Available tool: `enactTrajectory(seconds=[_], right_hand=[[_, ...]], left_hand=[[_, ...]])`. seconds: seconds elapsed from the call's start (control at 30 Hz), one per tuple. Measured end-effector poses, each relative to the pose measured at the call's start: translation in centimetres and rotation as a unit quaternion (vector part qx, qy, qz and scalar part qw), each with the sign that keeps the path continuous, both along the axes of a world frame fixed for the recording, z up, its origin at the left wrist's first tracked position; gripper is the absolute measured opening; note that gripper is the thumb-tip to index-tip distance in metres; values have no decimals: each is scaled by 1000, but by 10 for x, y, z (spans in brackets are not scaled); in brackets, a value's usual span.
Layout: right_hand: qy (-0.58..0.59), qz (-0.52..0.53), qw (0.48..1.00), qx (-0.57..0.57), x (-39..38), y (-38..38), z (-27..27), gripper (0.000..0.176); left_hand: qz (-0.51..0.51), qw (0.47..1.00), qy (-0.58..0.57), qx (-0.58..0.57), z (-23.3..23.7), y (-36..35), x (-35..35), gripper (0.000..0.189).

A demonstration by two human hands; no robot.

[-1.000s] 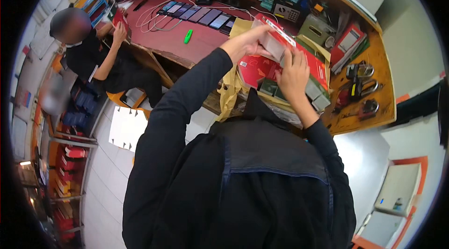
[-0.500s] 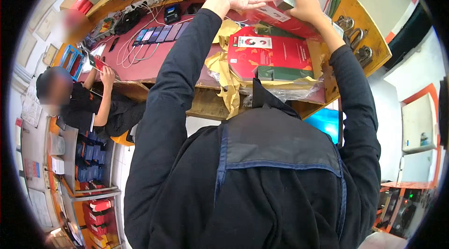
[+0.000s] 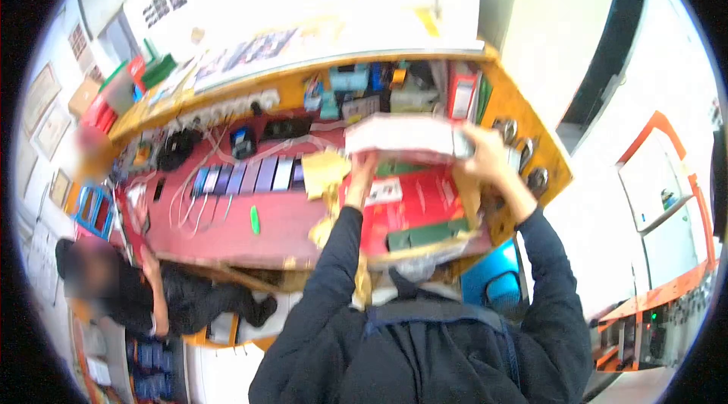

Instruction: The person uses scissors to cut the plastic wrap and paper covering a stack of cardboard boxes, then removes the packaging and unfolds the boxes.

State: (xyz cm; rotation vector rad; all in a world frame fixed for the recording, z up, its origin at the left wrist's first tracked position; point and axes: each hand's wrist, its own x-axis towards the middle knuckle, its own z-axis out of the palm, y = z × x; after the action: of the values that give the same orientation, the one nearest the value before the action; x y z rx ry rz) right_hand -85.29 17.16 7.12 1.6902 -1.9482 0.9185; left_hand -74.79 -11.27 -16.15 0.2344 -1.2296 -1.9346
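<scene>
A thick, white-edged stack of printed card (image 3: 406,135), smeared by motion, is held above the desk between both hands. My left hand (image 3: 362,172) grips its lower left part, with the fingertips partly hidden behind it. At the right end, my right hand (image 3: 487,154) closes around the stack's greyish edge. Below it, flat red printed cardboard (image 3: 413,210) with dark green panels lies on torn yellow-brown wrapping paper (image 3: 326,176) and clear plastic.
Several phones (image 3: 265,175) lie in a row with white cables on the red desk (image 3: 220,222). A green cutter-like item (image 3: 255,220) is near them. Padlocks (image 3: 537,179) hang at the right wooden side. A seated person (image 3: 163,290) at left handles a red item.
My view has tilted up, showing more of the wall and shelf. My left hand, open beside the stack before, now grips its lower left part. The stack is held level in both hands.
</scene>
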Motion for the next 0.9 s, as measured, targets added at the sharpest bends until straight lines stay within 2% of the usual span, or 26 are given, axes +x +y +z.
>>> enactTrajectory(seconds=[0.03, 0.07, 0.1, 0.13, 0.2, 0.27, 0.33, 0.4, 0.43, 0.53, 0.6, 0.63, 0.67, 0.73, 0.8, 0.87, 0.9], right_hand=[[1, 2, 1000, 1, 2, 4, 0, 49], [4, 5, 1000, 5, 1, 5, 2, 48], [-14, 13, 1000, -7, 4, 5, 7, 48], [-40, 21, 999, -13, 7, 6, 12, 48], [-51, 12, 998, -31, 0, 8, 20, 49], [-97, 16, 993, -72, 1, 15, 30, 48], [-154, -11, 983, -96, 10, 24, 47, 50], [-236, 3, 960, -149, 14, 27, 50, 51], [-278, 27, 946, -164, 17, 27, 48, 51], [-386, 96, 899, -182, 33, 27, 33, 67], [-462, 94, 865, -171, 34, 22, -4, 74], [-444, 100, 877, -153, 30, 20, -26, 73], [-479, 100, 860, -146, 34, 17, -42, 73], [-495, 101, 853, -131, 21, 11, -100, 71], [-507, 101, 845, -138, 16, 12, -111, 70], [-528, 89, 834, -138, 19, 18, -122, 68], [-524, 83, 837, -136, 20, 20, -119, 67]], left_hand=[[2, 998, -52, 37, 3, -3, -8, 46], [9, 995, 77, 67, -2, -4, -22, 39], [-36, 975, 210, 67, -17, -25, -42, 55], [105, 990, 94, -9, 13, -4, -43, 38], [133, 977, 158, -58, 27, -1, -37, 44], [254, 955, 97, -122, 61, -12, -33, 41], [256, 947, 110, -157, 149, 5, -1, 46], [271, 934, 64, -223, 226, 24, 38, 52], [265, 936, 54, -224, 241, 23, 50, 58], [257, 933, 35, -248, 276, 50, 89, 71], [248, 938, 4, -243, 265, 59, 103, 74], [260, 930, -25, -257, 251, 60, 108, 73], [272, 922, -54, -271, 230, 56, 109, 72], [343, 869, -109, -339, 182, 53, 102, 70], [279, 930, -75, -227, 184, 71, 95, 69], [262, 927, -105, -247, 181, 65, 100, 69], [224, 942, -88, -233, 176, 61, 99, 70]])
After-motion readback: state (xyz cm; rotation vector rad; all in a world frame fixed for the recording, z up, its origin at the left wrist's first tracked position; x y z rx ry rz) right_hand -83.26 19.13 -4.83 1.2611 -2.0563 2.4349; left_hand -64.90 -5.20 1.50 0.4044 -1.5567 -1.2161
